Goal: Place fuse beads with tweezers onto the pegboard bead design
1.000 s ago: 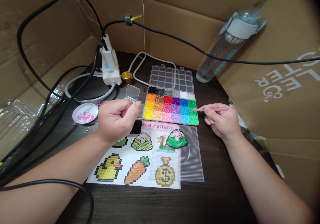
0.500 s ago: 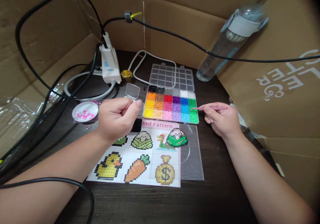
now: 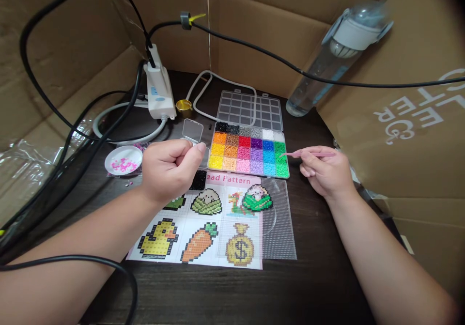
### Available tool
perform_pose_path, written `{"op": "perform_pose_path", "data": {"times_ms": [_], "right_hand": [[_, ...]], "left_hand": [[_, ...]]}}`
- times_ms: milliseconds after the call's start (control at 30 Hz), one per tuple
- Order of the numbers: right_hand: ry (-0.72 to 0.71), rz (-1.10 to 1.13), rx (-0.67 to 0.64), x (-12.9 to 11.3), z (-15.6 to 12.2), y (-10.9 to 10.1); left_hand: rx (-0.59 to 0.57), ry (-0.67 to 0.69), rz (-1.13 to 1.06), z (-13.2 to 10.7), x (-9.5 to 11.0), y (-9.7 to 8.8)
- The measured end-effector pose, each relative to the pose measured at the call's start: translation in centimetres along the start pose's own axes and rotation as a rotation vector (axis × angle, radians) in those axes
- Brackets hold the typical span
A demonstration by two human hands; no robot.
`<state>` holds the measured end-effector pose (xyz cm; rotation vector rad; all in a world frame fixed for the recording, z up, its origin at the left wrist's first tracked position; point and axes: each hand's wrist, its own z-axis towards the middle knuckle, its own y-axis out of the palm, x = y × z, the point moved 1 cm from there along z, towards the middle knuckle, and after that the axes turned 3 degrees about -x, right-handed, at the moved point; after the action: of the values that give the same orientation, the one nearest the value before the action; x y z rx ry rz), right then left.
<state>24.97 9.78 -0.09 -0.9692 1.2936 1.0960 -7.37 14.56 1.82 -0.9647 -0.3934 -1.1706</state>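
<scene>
Here my left hand (image 3: 170, 169) is curled into a loose fist above the top edge of the printed bead-pattern sheet (image 3: 203, 228), thumb pressed against the forefinger; it seems to pinch something small at the base of the small clear hinged plastic case (image 3: 192, 131), whose lid stands open just beyond my knuckles, but what lies between the fingertips I cannot tell. A small black patch of beads (image 3: 199, 180) shows just under this hand, on the sheet.

My right hand (image 3: 327, 172) is closed around thin pink tweezers (image 3: 307, 154), held like a pen, nearly level. Their tip points left and hovers at the green compartments on the right side of the clear compartmented bead box (image 3: 249, 153), filled with beads sorted by colour. I judge this grip keeps the tip steady for picking single beads.

The box sits directly above the sheet with its lid laid open behind it, so colours and patterns are read together. A transparent pegboard (image 3: 279, 228) lies over the sheet's right part, bearing a half-built green bead figure (image 3: 257, 198) that matches the printed designs beneath.

To the left, a small white dish of pink beads (image 3: 123, 160) rests on the dark wooden desk (image 3: 225, 296), near my left hand.
</scene>
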Motion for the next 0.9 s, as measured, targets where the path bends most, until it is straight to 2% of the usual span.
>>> {"op": "perform_pose_path", "data": {"times_ms": [100,200,300,433,700,900], "right_hand": [[0.007,0.037,-0.092,-0.3,-0.5,0.0],[0.024,0.041,-0.256,-0.3,-1.2,0.3],[0.046,0.001,-0.405,-0.2,-2.0,0.7],[0.072,-0.067,-0.529,-0.5,-2.8,1.3],[0.072,-0.151,-0.63,-1.1,-3.1,2.3],[0.068,-0.177,-0.628,-1.1,-3.1,2.3]], "left_hand": [[0.002,-0.022,-0.005,-0.1,-0.1,0.0],[0.006,-0.019,-0.005,-0.1,-0.1,0.1],[0.01,-0.001,-0.014,0.0,0.0,0.1],[0.014,-0.005,-0.007,0.1,0.2,0.2],[0.009,-0.037,0.021,0.0,0.2,0.1],[0.014,-0.038,0.004,0.0,0.2,0.2]]}}
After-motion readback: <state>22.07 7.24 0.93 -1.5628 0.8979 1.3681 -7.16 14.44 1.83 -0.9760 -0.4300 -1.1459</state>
